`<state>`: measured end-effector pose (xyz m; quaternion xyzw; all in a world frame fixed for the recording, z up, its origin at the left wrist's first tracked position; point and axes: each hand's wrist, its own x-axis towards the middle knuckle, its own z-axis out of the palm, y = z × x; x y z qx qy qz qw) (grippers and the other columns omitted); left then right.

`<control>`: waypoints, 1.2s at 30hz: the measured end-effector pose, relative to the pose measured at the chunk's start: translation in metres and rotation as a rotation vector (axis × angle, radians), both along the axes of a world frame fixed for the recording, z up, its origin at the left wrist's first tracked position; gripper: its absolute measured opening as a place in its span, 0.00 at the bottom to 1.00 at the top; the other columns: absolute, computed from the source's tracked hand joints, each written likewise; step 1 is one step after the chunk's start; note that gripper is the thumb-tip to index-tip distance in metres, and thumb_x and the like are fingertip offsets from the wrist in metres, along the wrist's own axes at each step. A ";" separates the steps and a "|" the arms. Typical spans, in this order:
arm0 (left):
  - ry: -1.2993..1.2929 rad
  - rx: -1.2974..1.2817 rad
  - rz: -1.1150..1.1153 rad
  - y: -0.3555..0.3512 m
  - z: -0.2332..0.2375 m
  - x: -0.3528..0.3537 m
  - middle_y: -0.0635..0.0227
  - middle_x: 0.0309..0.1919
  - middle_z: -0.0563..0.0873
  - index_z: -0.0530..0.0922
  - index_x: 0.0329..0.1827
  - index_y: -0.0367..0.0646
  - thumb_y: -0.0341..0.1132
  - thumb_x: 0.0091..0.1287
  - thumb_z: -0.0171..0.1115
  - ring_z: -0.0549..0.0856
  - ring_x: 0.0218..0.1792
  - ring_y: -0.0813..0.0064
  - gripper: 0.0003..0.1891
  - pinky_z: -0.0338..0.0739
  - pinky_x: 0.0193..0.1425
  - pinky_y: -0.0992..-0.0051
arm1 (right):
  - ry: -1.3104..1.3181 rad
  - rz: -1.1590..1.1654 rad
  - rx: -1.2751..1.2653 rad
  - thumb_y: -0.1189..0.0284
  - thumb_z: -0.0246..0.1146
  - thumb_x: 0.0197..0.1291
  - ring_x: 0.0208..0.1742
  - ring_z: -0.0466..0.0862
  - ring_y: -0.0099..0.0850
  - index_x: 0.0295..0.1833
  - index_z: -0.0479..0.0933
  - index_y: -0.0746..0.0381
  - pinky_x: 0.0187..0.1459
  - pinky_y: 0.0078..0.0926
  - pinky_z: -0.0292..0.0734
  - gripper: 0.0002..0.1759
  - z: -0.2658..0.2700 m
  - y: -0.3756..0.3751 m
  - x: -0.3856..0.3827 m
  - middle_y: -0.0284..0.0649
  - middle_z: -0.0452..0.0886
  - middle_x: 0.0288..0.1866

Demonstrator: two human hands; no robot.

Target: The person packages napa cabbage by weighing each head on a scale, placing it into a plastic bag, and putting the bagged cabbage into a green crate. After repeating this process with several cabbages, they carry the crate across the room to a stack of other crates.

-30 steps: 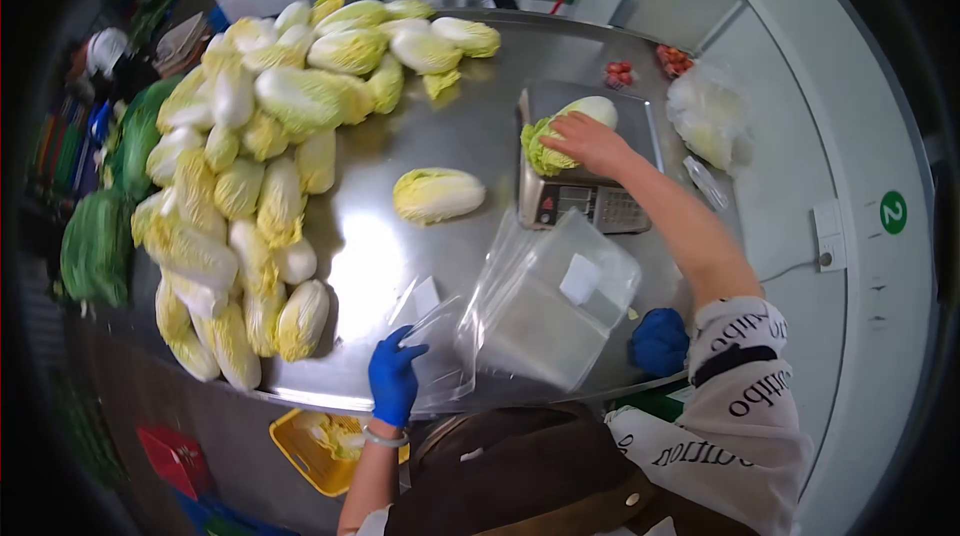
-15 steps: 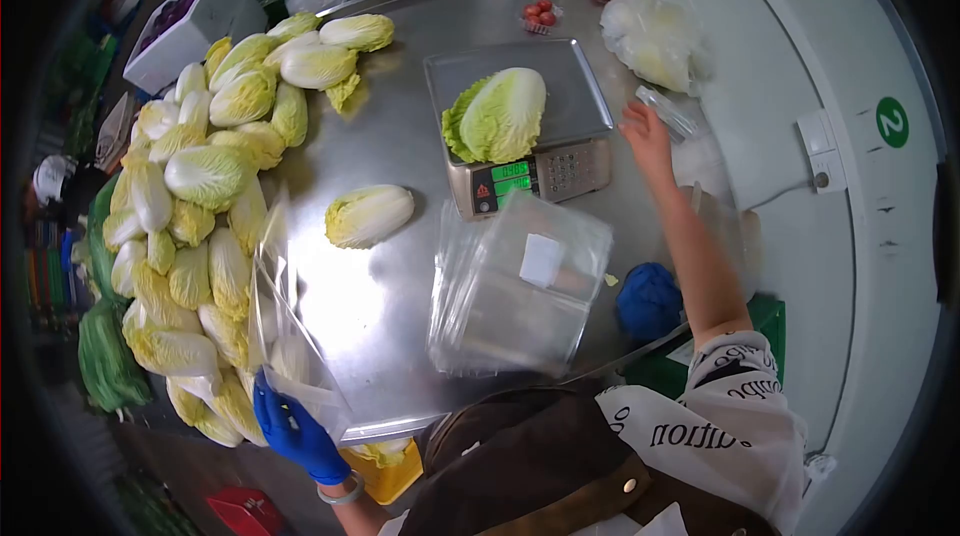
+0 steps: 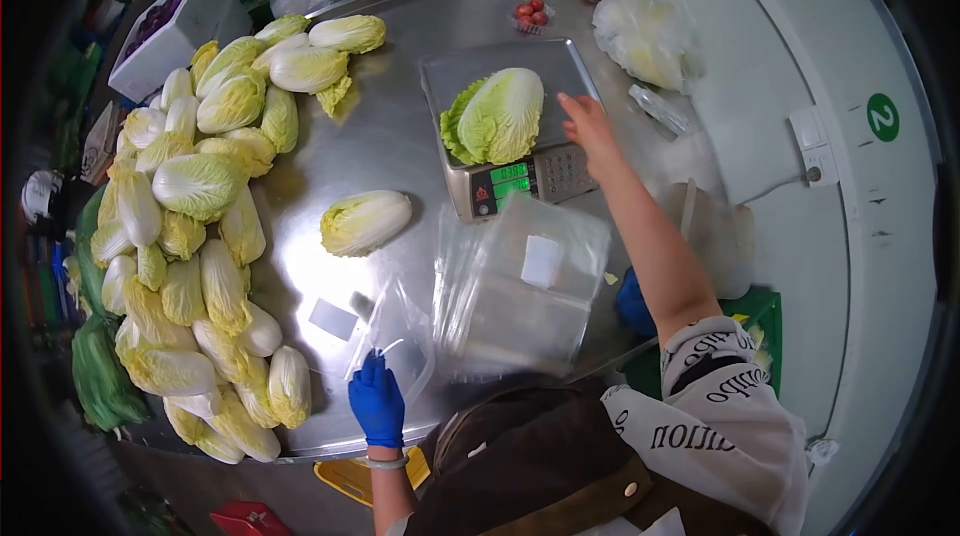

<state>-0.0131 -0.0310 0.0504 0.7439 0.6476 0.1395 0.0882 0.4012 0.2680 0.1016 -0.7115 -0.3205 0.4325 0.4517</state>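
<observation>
Bag (image 3: 400, 341) pinched in left grip (image 3: 377, 398); right grip (image 3: 590, 131) beside scale keypad (image 3: 562, 172).

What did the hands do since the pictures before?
The right hand let go of the cabbage on the scale, swung out right, then came back to the keypad. The left hand carried a clear bag left, then back. Cabbage, scale and bag stack stayed.

A clear plastic bag (image 3: 398, 336) sits crumpled and see-through in the lower centre of the frame, its near edge pinched by the blue-gloved left hand (image 3: 377, 401). In the upper centre stands a scale (image 3: 560, 174) with green digits lit. A pale green napa cabbage (image 3: 503, 114) lies on its tray, and the bare right hand (image 3: 592, 131) is at its right side by the keypad.
</observation>
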 end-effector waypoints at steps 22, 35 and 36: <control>-1.668 -0.500 -0.069 0.097 0.102 0.054 0.60 0.72 0.62 0.49 0.78 0.44 0.26 0.61 0.64 0.69 0.66 0.70 0.44 0.66 0.67 0.69 | 0.523 0.902 0.031 0.75 0.72 0.42 0.68 0.68 0.34 0.75 0.51 0.62 0.69 0.31 0.63 0.54 0.052 -0.152 -0.114 0.43 0.68 0.66; -0.851 -0.169 0.507 0.002 0.078 -0.007 0.64 0.31 0.85 0.81 0.46 0.40 0.34 0.60 0.68 0.83 0.30 0.72 0.13 0.76 0.36 0.75 | -0.330 1.319 -0.013 0.61 0.73 0.37 0.63 0.72 0.50 0.71 0.58 0.57 0.60 0.41 0.71 0.52 0.045 -0.249 -0.123 0.53 0.70 0.64; -1.095 -0.330 0.494 -0.010 0.071 -0.010 0.69 0.31 0.84 0.80 0.47 0.39 0.35 0.62 0.68 0.80 0.30 0.77 0.14 0.75 0.37 0.77 | -0.408 1.269 0.037 0.61 0.74 0.38 0.63 0.71 0.49 0.71 0.59 0.57 0.61 0.41 0.71 0.52 0.045 -0.258 -0.134 0.52 0.70 0.64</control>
